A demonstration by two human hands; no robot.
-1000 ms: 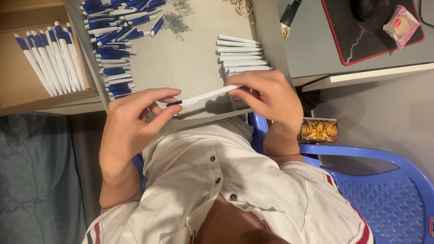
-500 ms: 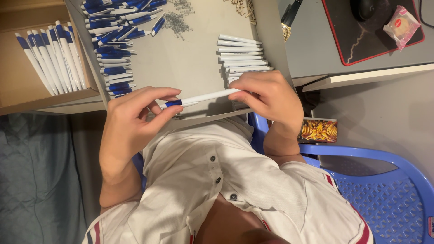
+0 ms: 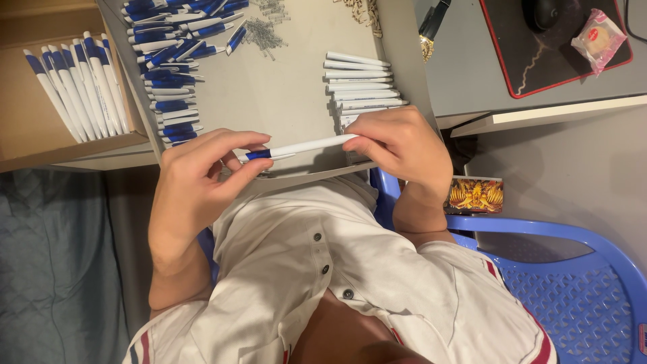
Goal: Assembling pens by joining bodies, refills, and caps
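We held one white pen level between our two hands, just above the near edge of the pale surface. Our left hand pinched the blue tip end, its fingers pressed together around it, while our right hand gripped the far end of the white barrel, fingers closed on it. As we judged it, we were in the middle of joining the blue front piece to the barrel, the two halves already lined up. The next move, we reckoned, called for a straight push or twist along the pen's length, with both grips kept firm so the parts would not slip askew. Just beyond our right hand lay a row of white barrels; a heap of blue-and-white pieces sat further left, small springs beside it, and finished pens stood in a cardboard box.
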